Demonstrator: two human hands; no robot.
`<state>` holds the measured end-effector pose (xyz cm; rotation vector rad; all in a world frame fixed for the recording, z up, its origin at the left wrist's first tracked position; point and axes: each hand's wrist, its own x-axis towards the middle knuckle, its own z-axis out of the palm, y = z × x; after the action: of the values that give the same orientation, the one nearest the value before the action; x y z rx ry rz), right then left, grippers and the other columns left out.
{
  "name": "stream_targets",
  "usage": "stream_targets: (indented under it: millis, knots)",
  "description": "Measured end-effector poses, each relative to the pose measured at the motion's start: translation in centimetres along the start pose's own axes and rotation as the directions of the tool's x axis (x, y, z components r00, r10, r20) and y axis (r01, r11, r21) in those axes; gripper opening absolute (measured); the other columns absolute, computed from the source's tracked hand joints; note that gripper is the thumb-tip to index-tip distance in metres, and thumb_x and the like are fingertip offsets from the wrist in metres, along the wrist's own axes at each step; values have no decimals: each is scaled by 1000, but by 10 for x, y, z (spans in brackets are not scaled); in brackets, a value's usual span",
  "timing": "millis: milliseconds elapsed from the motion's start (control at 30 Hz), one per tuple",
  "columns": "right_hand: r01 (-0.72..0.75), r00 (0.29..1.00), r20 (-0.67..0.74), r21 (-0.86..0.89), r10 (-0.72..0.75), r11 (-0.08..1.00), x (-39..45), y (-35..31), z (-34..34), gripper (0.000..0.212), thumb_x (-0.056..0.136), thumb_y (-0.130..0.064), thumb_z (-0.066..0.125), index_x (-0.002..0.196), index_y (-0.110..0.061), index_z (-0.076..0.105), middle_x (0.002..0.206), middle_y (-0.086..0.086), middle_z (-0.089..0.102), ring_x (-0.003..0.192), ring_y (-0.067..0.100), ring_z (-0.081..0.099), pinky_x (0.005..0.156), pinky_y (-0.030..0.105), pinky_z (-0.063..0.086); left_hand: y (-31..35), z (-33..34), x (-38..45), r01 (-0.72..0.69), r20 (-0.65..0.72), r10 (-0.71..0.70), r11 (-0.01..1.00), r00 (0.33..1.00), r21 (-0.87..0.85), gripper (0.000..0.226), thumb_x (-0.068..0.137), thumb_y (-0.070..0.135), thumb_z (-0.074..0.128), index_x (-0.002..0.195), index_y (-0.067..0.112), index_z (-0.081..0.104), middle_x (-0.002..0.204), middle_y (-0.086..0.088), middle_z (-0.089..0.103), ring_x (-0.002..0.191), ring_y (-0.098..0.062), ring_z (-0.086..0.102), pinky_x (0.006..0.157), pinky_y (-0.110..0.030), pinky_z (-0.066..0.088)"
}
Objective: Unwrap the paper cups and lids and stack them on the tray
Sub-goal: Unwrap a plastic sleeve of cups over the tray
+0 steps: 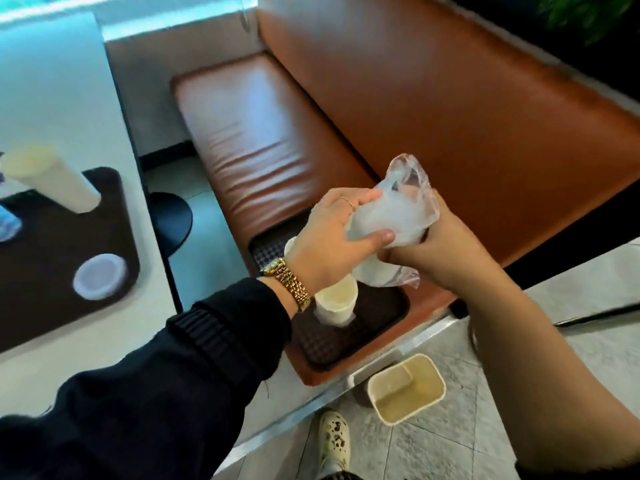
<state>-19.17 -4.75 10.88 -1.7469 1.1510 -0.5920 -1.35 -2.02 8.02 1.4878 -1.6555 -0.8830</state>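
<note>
Landmark: dark tray (381, 306) lying on the brown bench seat (249, 133).
Task thing: sleeve of paper cups (384, 223) in thin clear plastic wrap (410, 183), held in the air just above the tray's far end.
Left hand (332, 237): curled round the sleeve's middle, thumb pressed on the wrap.
Right hand (446, 247): gripping the sleeve from the other side, fingers mostly hidden under the plastic.
Handling (judged): light, easily crushed cups; film slack and slippery. Best to hold the cup stack firmly near its base and peel the loose bunched end away.
On the tray: 1 short stack of unwrapped cups (336, 303), directly below the left wrist.
Surroundings: cardboard box (407, 389) on the floor in front of the tray; table (52, 98) to its left carrying a 2nd tray (62, 258) with a tall cup stack (52, 178) and lid (98, 277).
Obstruction: the stack below may be knocked in lowering.
</note>
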Motion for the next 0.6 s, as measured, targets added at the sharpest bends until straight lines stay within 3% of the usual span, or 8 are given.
stream_targets:
  millis: [67, 100, 133, 233, 333, 433, 533, 600]
  knots:
    - [25, 999, 48, -12, -25, 1000, 5, -32, 18, 69, 61, -24, 88, 119, -34, 51, 109, -10, 61, 98, -7, 62, 82, 21, 56, 4, -29, -22, 11, -95, -20, 995, 995, -104, 52, 76, 48, 72, 124, 40, 53, 130, 8, 49, 121, -6, 50, 107, -34, 42]
    - [48, 997, 70, -37, -45, 998, 7, -52, 31, 81, 55, -32, 87, 127, -29, 51, 115, -7, 63, 105, 3, 62, 88, 33, 56, 6, -47, -36, 16, -151, -36, 991, 988, -134, 51, 74, 53, 71, 121, 45, 53, 129, 6, 51, 120, -8, 53, 105, -38, 46]
    - [98, 991, 97, -34, -94, 995, 10, -68, 46, 82, 53, -33, 87, 127, -26, 52, 114, -5, 64, 105, 5, 63, 89, 37, 56, 6, -65, -50, 18, -205, -49, 989, 978, -150, 50, 72, 56, 70, 118, 48, 52, 129, 4, 53, 118, -10, 55, 102, -41, 48]
    - [172, 971, 164, 17, -173, 985, 11, -112, 97, 65, 64, -11, 88, 115, -33, 54, 107, -7, 67, 96, -4, 63, 87, 26, 55, 4, -121, -96, 45, -318, -99, 984, 943, -173, 51, 75, 49, 72, 122, 43, 53, 128, 3, 58, 114, -7, 58, 101, -36, 49]
    - [226, 939, 247, 83, -240, 971, 0, -162, 163, 66, 62, -22, 89, 116, -35, 55, 111, -5, 70, 103, 7, 66, 92, 31, 54, -8, -184, -156, 65, -392, -142, 977, 909, -204, 54, 81, 38, 73, 131, 31, 54, 121, 7, 61, 106, -3, 60, 99, -30, 48]
    - [258, 897, 327, 161, -298, 953, -17, -206, 232, 46, 75, -4, 82, 98, -33, 56, 92, -22, 70, 87, -10, 65, 78, 10, 50, -26, -240, -221, 83, -446, -165, 977, 880, -197, 53, 81, 41, 71, 131, 34, 55, 120, 4, 66, 106, -8, 63, 99, -31, 48]
    - [272, 871, 372, 176, -319, 946, -36, -244, 312, 53, 77, -5, 80, 114, -34, 57, 108, -14, 71, 102, 0, 66, 92, 22, 52, -50, -299, -288, 147, -502, -218, 973, 837, -178, 52, 83, 41, 71, 132, 33, 56, 121, -7, 64, 110, -19, 61, 98, -29, 47]
    - [271, 864, 387, 179, -321, 946, -44, -265, 360, 54, 74, -13, 84, 112, -40, 57, 112, -11, 71, 109, 8, 66, 101, 34, 49, -66, -332, -327, 172, -534, -248, 967, 808, -189, 61, 72, 53, 71, 130, 36, 57, 123, -2, 65, 116, -18, 61, 103, -40, 47]
